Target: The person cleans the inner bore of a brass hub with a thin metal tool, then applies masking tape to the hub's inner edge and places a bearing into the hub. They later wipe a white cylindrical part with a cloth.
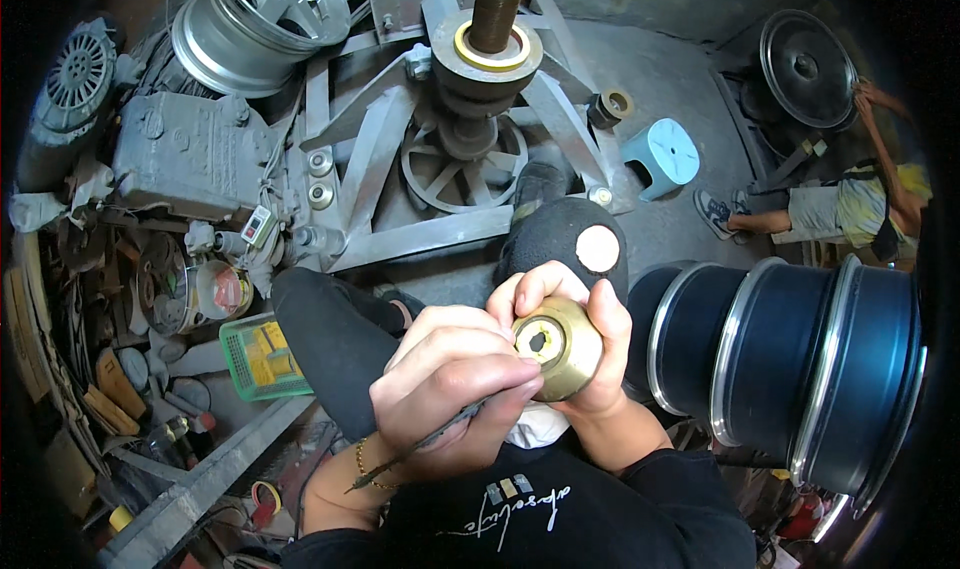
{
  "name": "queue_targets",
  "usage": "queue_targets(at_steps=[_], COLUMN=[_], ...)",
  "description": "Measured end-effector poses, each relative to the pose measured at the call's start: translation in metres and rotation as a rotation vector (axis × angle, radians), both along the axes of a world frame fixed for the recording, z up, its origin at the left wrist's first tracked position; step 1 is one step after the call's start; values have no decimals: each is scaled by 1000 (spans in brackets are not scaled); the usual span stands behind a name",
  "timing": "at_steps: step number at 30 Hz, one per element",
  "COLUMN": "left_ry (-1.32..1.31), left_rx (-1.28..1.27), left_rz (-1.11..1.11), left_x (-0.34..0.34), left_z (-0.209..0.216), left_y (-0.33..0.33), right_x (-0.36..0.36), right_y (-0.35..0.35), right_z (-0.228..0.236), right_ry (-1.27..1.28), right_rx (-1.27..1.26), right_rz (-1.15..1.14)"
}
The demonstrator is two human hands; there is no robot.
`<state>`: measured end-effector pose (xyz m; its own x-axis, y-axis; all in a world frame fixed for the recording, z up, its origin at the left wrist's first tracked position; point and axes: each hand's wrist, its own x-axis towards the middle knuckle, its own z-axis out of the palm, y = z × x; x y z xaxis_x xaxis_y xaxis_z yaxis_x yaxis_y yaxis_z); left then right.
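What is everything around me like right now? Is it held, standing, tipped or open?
Brass-coloured piece: held, round opening showing
Thin dark tool: held at a slant
Left hand: closed on the tool
Right hand: closed around the piece
Green basket: open, yellow things inside
Blue stool: standing on its legs
Silver wheel rim: tilted
Blue wheel rims: lined up end to end

View: left fisheye on your head | Facing: steeply down over your black shirt (610,509) | Near: your left hand (450,379) and right hand (612,369), close, just below centre | Far: grey metal frame (430,237), toward the top | Rim: curved, dark, perhaps too dim to read
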<state>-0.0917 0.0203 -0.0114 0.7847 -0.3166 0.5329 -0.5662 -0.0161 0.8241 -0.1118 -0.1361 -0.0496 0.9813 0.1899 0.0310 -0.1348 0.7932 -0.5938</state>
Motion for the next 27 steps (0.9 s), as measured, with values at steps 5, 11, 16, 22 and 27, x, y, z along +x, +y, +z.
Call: queue_targets(at_steps=[5,11,16,22,27], left_ry=[4,51,116,39,4], left_rx=[-12,-73,-200,-68,-33], left_rz=[-5,-63,-73,-49,-36], left_x=[0,3,2,4,4], left_z=[-4,-1,-7,-1,-3], left_y=[-2,-2,-3,-4,-5], right_x=[-1,1,1,-1,0], right_y=[-1,-5,-5,-1,-1], right_z=[-1,3,8,6,3], right_ry=[2,73,116,118,106], right_rx=[-15,58,39,40,-10], right_rz=[-19,28,19,-26,-49])
